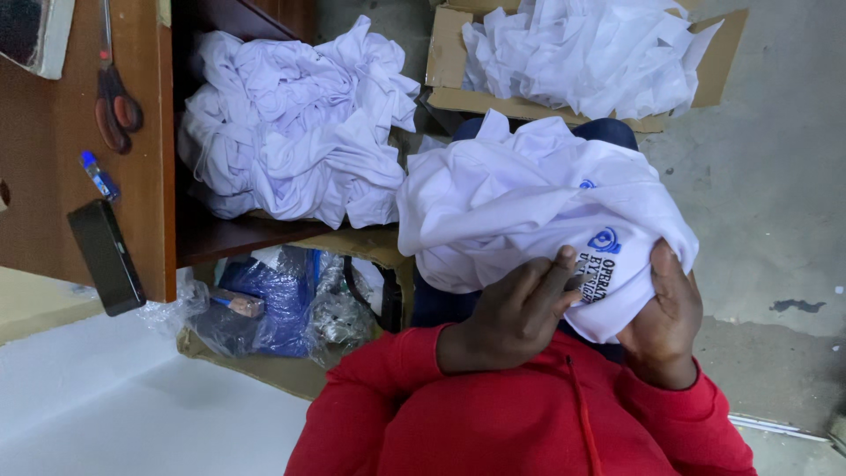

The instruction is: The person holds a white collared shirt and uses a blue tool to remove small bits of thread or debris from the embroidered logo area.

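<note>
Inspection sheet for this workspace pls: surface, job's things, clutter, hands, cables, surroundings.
Surface: brown wooden desk top at left; grey concrete floor at right.
Job's things: crumpled white cloth garment with a blue printed emblem, on the person's lap.
Clutter: red-handled scissors, blue-capped marker pen and black slab phone on the desk; blue plastic bag below.
Hands: left hand and right hand both grip the garment's printed edge.
Cables: nothing seen.
Surroundings: heap of white garments in the desk's recess; cardboard box of white garments.
</note>
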